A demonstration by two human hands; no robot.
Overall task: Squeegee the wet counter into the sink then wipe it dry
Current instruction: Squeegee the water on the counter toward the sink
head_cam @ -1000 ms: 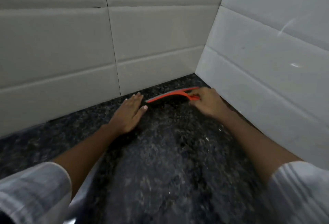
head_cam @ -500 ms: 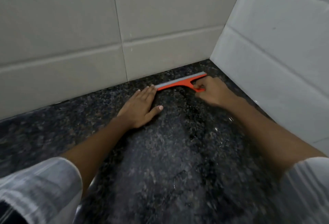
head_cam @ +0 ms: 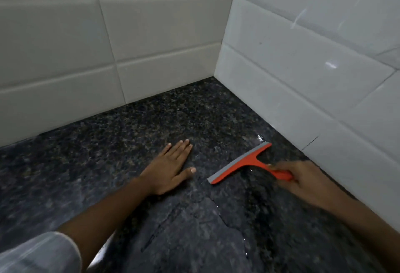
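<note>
i've got the orange plastic t-shaped squeegee with a grey rubber blade (head_cam: 242, 163) in my right hand (head_cam: 303, 180), fingers curled shut around the handle end; that hand is motion-blurred, so i can't tell the exact finger placement. blade edge looks down on the dark speckled granite table (head_cam: 134, 125), running diagonally, its far tip near the white tiled side wall (head_cam: 303, 60), well out from the wall corner. i judge it light and stiff in the frame, with a soft blade lip that flexes; handle probably slick if wet. best hold is the handle stem behind the crossbar, where i have it.

left hand (head_cam: 168, 168) lies flat and spread on the table, just left of the squeegee, holding nothing, bracing.

the table is hard, glossy, wet: water sheen and film edges show nearer me than the squeegee, a few beads by its far tip. white tiled back wall (head_cam: 108, 45) beyond the squeegee. sink not clearly in view; a pale blurred sleeve (head_cam: 36, 253) sits nearest me, left of the squeegee.
</note>
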